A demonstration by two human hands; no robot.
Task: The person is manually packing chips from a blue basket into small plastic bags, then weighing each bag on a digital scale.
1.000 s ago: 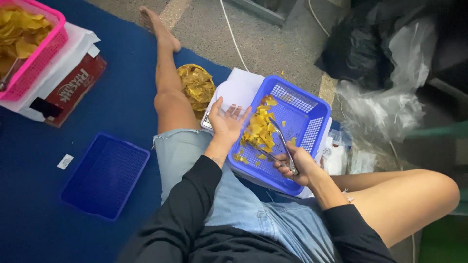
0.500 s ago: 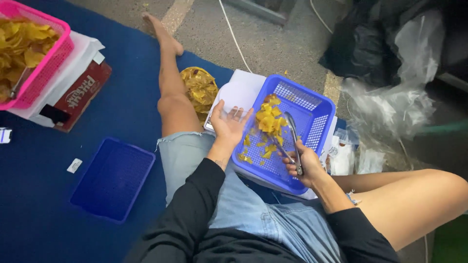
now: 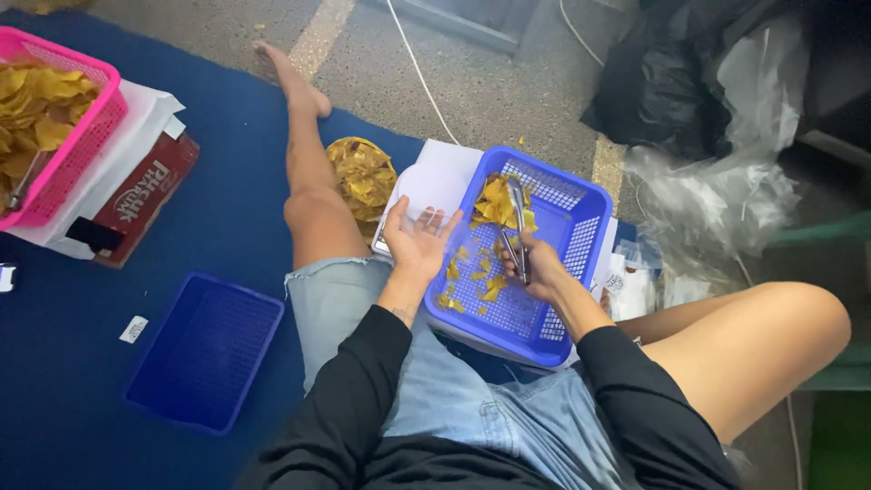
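Tongs (image 3: 517, 222), formerly angled low along the basket's near right side, now point up the middle toward the chip heap; the left hand has barely shifted.

Item, right hand (image 3: 537, 269): fingers curled around the handle end of the metal tongs; whether the tips are squeezed together cannot be told, since they lie over the chips.

Item, left hand (image 3: 419, 243): palm up, fingers loosely spread, resting at the basket's left rim, apparently cupped to receive pieces. It grips nothing.

Item, blue basket (image 3: 581, 249): perforated plastic, propped on a white box over the lap, within easy reach of both hands. Yellow chips (image 3: 494, 204) are heaped in its far corner, with loose fragments scattered across the near floor.

Item, second blue basket (image 3: 207, 349): nothing inside, on the blue mat by the left thigh.

Item, pink basket (image 3: 77, 136): full of the same yellow chips, set on a white and red carton at far left.

Item, bagged chips (image 3: 361, 177): beside the left knee.

Item, black and clear plastic bags (image 3: 708, 118): piled at upper right, on concrete.
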